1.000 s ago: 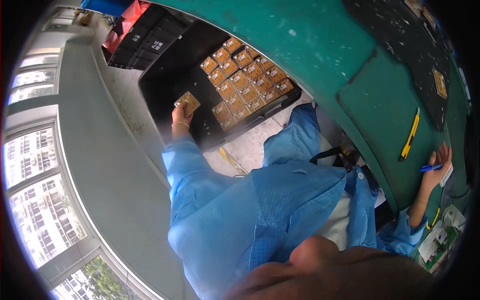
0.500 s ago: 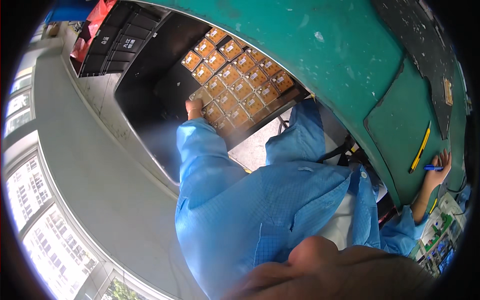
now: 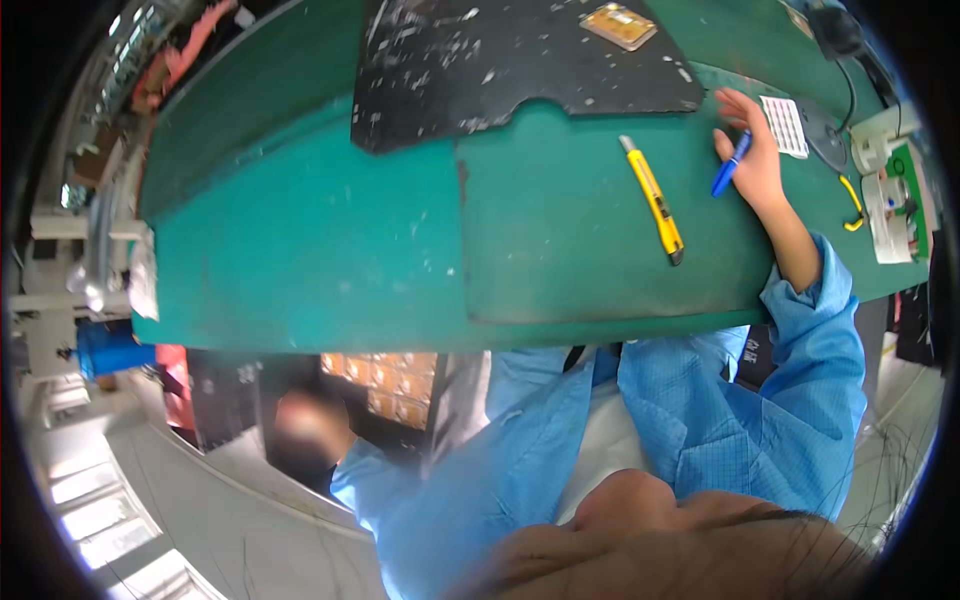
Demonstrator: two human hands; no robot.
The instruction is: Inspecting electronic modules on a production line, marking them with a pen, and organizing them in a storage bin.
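My left hand (image 3: 312,425), smeared by motion, is over the black bin (image 3: 222,395) below the table's left front edge; its fingers cannot be made out. Beside it in the bin lie rows of flat, square, amber-coloured pieces (image 3: 385,378), partly hidden by the table. On the right of the green table, my right hand (image 3: 755,160) rests with a blue pen (image 3: 731,165) held across the palm, fingers loosely bent. Left of that hand lies a yellow utility knife (image 3: 655,203). One amber square piece (image 3: 619,26) lies on the black mat (image 3: 480,70) farther back.
The green table (image 3: 300,240) spans the view. Near my right hand are a white sheet of labels (image 3: 785,127), a dark stand base (image 3: 822,135) and a yellow-handled tool (image 3: 852,203). A blue container (image 3: 110,348) stands off to the left.
The view has swung from the bin up to the table. My left hand has come away from the amber pieces and is now blurred. My right hand still has the blue pen.
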